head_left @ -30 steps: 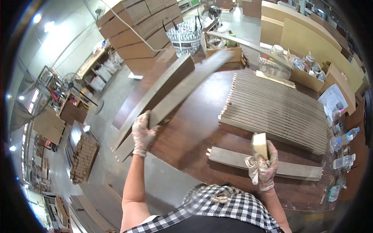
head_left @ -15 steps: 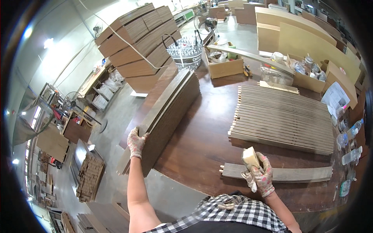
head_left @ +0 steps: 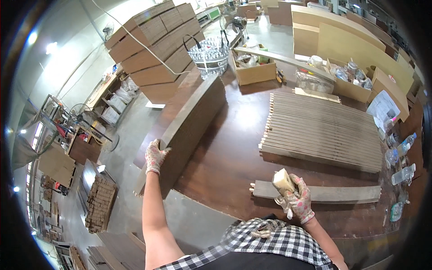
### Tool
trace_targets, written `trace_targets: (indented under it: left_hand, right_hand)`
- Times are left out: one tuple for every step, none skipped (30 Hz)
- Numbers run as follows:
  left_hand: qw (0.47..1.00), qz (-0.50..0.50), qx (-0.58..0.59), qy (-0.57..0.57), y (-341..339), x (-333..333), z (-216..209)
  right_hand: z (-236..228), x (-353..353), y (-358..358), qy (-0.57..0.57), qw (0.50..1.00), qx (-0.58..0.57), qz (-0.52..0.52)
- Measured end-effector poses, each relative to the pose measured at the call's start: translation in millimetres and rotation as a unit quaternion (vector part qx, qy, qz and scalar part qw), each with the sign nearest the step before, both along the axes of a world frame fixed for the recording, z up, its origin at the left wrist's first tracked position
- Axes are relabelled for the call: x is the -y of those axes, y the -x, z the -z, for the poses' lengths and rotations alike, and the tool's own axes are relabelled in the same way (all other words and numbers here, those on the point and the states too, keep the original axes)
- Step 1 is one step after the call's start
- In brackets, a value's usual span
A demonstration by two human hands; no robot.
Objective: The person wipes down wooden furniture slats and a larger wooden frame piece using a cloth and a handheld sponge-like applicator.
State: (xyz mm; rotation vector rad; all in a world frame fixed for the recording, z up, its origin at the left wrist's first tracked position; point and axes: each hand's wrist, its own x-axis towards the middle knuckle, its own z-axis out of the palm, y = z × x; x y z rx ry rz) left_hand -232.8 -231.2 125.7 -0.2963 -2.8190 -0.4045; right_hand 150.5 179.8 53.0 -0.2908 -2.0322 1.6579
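My left hand [head_left: 155, 156], in a patterned work glove, is closed around the near end of a long grey-brown wooden board stack [head_left: 193, 118] on the table's left side. Its fingers lie over the top edge. My right hand [head_left: 300, 198], gloved alike, grips a pale yellow sponge block [head_left: 282, 181] together with a crumpled whitish rag [head_left: 283, 204]. Below that hand lies a single grey wooden slat [head_left: 346, 194] with a dowel at its left end. Farther back, several similar slats [head_left: 321, 132] sit side by side, dowels pointing left.
Behind stand a patterned tote bag [head_left: 208, 57], a cardboard box [head_left: 253, 74] and pliers [head_left: 281, 77]. Plastic bottles [head_left: 403, 174] line the dark table's [head_left: 216, 162] right edge. A tall panel stack [head_left: 153, 49] rises at the back left; a lower wood stack [head_left: 101, 204] is on the floor.
The offset slats on top of the left stack now look like one flat edge, with my left hand still at its near end. My right hand still holds the sponge and rag.
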Motion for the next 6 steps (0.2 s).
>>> trace_targets:
  left_hand:
    - [1.000, 0.021, -0.016, 0.007, 1, 9, 0]
    - [0.999, 0.030, -0.034, 0.016, 6, 19, -4]
    - [0.995, 0.013, -0.027, 0.096, -10, -1, -24]
    - [0.985, -0.009, -0.121, 0.125, -15, 5, -12]
    - [0.987, 0.010, -0.132, 0.088, -23, -5, -6]
    - [0.986, 0.042, -0.151, 0.054, -33, -22, 4]
  right_hand:
    - [4, 0, -4, 0.007, 1.000, -0.005, 0.011]
    - [6, -1, -4, 0.004, 1.000, -0.026, 0.009]
    - [4, -9, -9, -0.060, 0.998, -0.020, 0.027]
    - [3, -14, -11, -0.121, 0.992, -0.009, 0.031]
    - [4, -19, -15, 0.027, 0.999, 0.013, 0.030]
    - [4, -26, -19, 0.174, 0.984, 0.032, 0.037]
